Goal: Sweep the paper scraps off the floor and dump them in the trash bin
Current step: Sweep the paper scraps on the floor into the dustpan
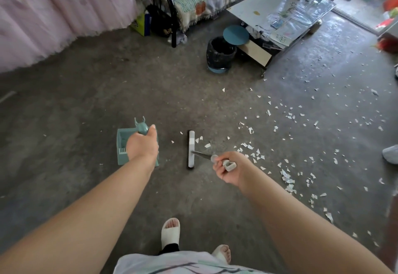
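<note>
Sandalled feet (170,232) stand behind both hands. The left hand (142,144) grips the dustpan (121,142) and the right hand (228,168) is curled round the broom (191,148). Paper scraps (249,146) lie scattered to the broom's right, so sweeping looks barely begun. Next, rake them left toward the dustpan. The trash bin (219,55) stands well beyond.

Middle of dustpan (121,138) hidden behind left hand (141,144). Part of broom stick (201,154) covered by right hand (230,169). At right edge, white shoe (391,154) cut off. Rim of trash bin (217,55) partly hidden under round blue lid (235,35). Far paper scraps (323,75) too small to make out.
</note>
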`<control>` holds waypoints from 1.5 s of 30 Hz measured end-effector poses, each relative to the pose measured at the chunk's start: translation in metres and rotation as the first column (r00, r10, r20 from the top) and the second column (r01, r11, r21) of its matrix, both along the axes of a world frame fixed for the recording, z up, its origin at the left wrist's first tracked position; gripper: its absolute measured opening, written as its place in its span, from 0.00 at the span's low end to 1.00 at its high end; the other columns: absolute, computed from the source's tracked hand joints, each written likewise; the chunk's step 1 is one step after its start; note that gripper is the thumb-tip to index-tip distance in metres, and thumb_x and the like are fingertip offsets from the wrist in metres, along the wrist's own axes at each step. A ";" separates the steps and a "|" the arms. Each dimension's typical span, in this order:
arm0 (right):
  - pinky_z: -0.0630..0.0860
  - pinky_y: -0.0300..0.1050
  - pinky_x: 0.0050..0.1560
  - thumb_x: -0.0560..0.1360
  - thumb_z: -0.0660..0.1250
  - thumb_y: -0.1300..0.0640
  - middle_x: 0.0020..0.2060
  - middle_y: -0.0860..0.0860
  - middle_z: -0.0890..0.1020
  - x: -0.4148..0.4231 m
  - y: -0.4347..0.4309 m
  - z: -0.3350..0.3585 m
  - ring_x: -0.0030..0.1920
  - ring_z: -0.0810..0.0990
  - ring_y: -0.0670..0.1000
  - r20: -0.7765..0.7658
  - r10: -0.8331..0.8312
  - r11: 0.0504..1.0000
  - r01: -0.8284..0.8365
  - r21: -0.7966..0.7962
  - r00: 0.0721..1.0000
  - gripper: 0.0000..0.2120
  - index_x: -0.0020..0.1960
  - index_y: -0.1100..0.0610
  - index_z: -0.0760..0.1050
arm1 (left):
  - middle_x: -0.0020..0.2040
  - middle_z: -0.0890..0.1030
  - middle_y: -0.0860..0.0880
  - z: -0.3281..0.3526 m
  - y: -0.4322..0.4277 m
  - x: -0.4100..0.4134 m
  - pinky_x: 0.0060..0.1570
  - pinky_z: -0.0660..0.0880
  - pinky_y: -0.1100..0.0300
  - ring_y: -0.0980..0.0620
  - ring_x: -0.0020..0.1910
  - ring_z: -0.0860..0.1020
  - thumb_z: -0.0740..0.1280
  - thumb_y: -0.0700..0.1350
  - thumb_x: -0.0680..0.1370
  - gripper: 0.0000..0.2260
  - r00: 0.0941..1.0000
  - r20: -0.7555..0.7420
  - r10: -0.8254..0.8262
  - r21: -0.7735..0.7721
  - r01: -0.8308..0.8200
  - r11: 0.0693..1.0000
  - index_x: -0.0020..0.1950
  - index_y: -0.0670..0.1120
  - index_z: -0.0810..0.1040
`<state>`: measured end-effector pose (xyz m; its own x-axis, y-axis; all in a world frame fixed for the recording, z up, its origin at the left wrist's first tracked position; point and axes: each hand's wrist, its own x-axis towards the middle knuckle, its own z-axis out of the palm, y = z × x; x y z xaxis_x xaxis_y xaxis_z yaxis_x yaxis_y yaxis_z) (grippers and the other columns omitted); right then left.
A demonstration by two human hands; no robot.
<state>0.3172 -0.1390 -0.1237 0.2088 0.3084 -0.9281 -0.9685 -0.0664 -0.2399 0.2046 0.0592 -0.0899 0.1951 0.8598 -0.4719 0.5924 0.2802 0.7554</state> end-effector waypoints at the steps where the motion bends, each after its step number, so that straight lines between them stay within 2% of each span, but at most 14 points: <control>1: 0.65 0.31 0.17 0.76 0.56 0.70 0.32 0.52 0.67 -0.001 0.011 0.003 0.18 0.70 0.45 0.000 0.008 1.000 -0.008 0.013 1.000 0.05 0.44 0.63 0.67 | 0.31 0.78 0.46 -0.001 0.005 -0.003 0.45 0.78 0.51 0.44 0.33 0.77 0.64 0.58 0.77 0.19 1.000 -0.006 0.004 -0.003 -0.004 1.000 0.36 0.44 0.74; 5: 0.65 0.30 0.17 0.77 0.54 0.69 0.33 0.53 0.67 0.000 0.043 0.003 0.17 0.69 0.45 -0.026 0.056 0.995 -0.053 0.079 0.998 0.05 0.46 0.63 0.67 | 0.34 0.79 0.45 -0.004 0.021 -0.013 0.45 0.78 0.50 0.44 0.33 0.77 0.65 0.58 0.77 0.18 0.999 -0.014 0.030 -0.018 -0.030 0.999 0.36 0.45 0.71; 8: 0.65 0.30 0.18 0.77 0.54 0.68 0.33 0.53 0.67 0.001 0.062 -0.002 0.18 0.70 0.45 -0.038 0.120 0.989 -0.116 0.087 0.992 0.05 0.45 0.63 0.67 | 0.31 0.77 0.46 -0.006 0.031 -0.021 0.42 0.77 0.52 0.46 0.28 0.75 0.65 0.56 0.78 0.18 0.999 -0.017 0.036 -0.033 -0.036 0.999 0.36 0.45 0.71; 13: 0.66 0.31 0.17 0.77 0.55 0.67 0.31 0.52 0.67 0.008 0.088 -0.016 0.19 0.71 0.45 -0.094 0.203 0.975 -0.192 0.110 0.975 0.06 0.43 0.63 0.68 | 0.31 0.78 0.46 -0.008 0.039 -0.029 0.36 0.74 0.56 0.48 0.28 0.75 0.63 0.57 0.78 0.20 0.998 -0.060 0.016 -0.034 -0.018 0.999 0.40 0.40 0.77; 19: 0.66 0.32 0.16 0.75 0.55 0.68 0.26 0.54 0.69 0.032 0.112 -0.018 0.17 0.70 0.46 -0.133 0.240 0.967 -0.225 0.118 0.962 0.05 0.43 0.66 0.69 | 0.33 0.79 0.45 -0.016 0.044 -0.029 0.43 0.78 0.50 0.45 0.32 0.77 0.63 0.58 0.78 0.21 0.997 -0.068 0.037 -0.026 -0.039 0.999 0.41 0.39 0.78; 22: 0.65 0.32 0.15 0.78 0.54 0.67 0.32 0.55 0.69 0.048 0.114 -0.016 0.16 0.69 0.47 -0.158 0.135 0.983 -0.113 0.142 0.978 0.06 0.43 0.65 0.66 | 0.31 0.78 0.46 -0.016 0.039 -0.023 0.38 0.75 0.54 0.47 0.29 0.75 0.63 0.56 0.78 0.20 0.994 -0.077 0.072 -0.019 -0.073 0.997 0.39 0.40 0.76; 25: 0.64 0.32 0.14 0.79 0.52 0.67 0.26 0.53 0.67 0.072 0.105 -0.014 0.13 0.65 0.48 -0.214 -0.041 0.986 0.074 0.149 0.976 0.11 0.39 0.62 0.64 | 0.30 0.77 0.47 -0.015 0.032 -0.011 0.36 0.73 0.57 0.49 0.27 0.74 0.63 0.56 0.79 0.19 0.992 -0.087 0.093 -0.006 -0.094 0.996 0.37 0.42 0.74; 27: 0.64 0.32 0.15 0.78 0.54 0.68 0.28 0.52 0.67 0.091 0.094 -0.018 0.14 0.64 0.48 -0.214 -0.142 0.980 0.167 0.107 0.966 0.11 0.37 0.61 0.64 | 0.29 0.76 0.47 -0.016 0.027 0.000 0.37 0.73 0.56 0.48 0.26 0.74 0.64 0.56 0.78 0.19 0.991 -0.081 0.111 -0.009 -0.112 0.994 0.36 0.42 0.74; 31: 0.64 0.32 0.15 0.72 0.56 0.72 0.45 0.48 0.73 0.127 0.062 -0.025 0.17 0.65 0.47 -0.176 -0.273 0.957 0.285 0.046 0.946 0.08 0.37 0.62 0.66 | 0.31 0.78 0.45 -0.017 0.014 0.021 0.38 0.76 0.53 0.44 0.30 0.76 0.64 0.58 0.77 0.20 0.990 -0.099 0.104 -0.012 -0.106 0.994 0.38 0.41 0.75; 33: 0.63 0.32 0.15 0.70 0.56 0.73 0.34 0.50 0.71 0.142 0.044 -0.023 0.23 0.64 0.46 -0.189 -0.293 0.951 0.306 0.041 0.937 0.08 0.36 0.61 0.65 | 0.33 0.80 0.44 -0.017 0.005 0.034 0.41 0.78 0.51 0.43 0.32 0.78 0.64 0.58 0.77 0.21 0.990 -0.109 0.091 -0.016 -0.093 0.996 0.41 0.39 0.77; 36: 0.63 0.31 0.15 0.75 0.54 0.70 0.20 0.53 0.67 0.157 0.018 -0.013 0.28 0.63 0.44 -0.162 -0.324 0.944 0.330 0.014 0.932 0.12 0.34 0.61 0.65 | 0.36 0.82 0.42 -0.018 -0.007 0.054 0.46 0.80 0.47 0.39 0.38 0.82 0.63 0.60 0.75 0.24 0.993 -0.101 0.057 -0.014 -0.058 0.998 0.42 0.38 0.79; 40: 0.63 0.30 0.16 0.69 0.53 0.74 0.21 0.54 0.69 0.167 -0.005 0.001 0.26 0.64 0.45 -0.066 -0.360 0.933 0.359 -0.025 0.930 0.10 0.35 0.62 0.64 | 0.36 0.82 0.41 -0.018 -0.021 0.077 0.44 0.81 0.45 0.38 0.38 0.82 0.63 0.62 0.74 0.24 0.996 -0.093 0.008 -0.031 -0.011 0.999 0.40 0.39 0.78; 43: 0.63 0.29 0.16 0.76 0.52 0.70 0.15 0.53 0.68 0.180 -0.023 0.003 0.14 0.65 0.47 0.018 -0.385 0.920 0.385 -0.074 0.923 0.13 0.34 0.62 0.64 | 0.37 0.82 0.41 -0.015 -0.031 0.090 0.43 0.80 0.47 0.38 0.37 0.82 0.64 0.61 0.74 0.22 0.996 -0.090 -0.017 -0.030 0.014 0.999 0.40 0.41 0.76; 45: 0.63 0.29 0.16 0.76 0.52 0.69 0.20 0.54 0.70 0.186 -0.036 0.000 0.12 0.65 0.47 0.053 -0.381 0.918 0.385 -0.094 0.923 0.11 0.36 0.62 0.65 | 0.35 0.81 0.42 -0.013 -0.037 0.098 0.43 0.79 0.47 0.40 0.33 0.80 0.64 0.60 0.75 0.21 0.997 -0.076 -0.034 -0.043 0.031 0.999 0.42 0.40 0.76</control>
<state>0.5028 -0.1752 -0.1240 0.3234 0.1044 -0.9405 -0.9163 0.2825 -0.2837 0.3025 0.0226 -0.1032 0.1845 0.8327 -0.5221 0.6572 0.2904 0.6955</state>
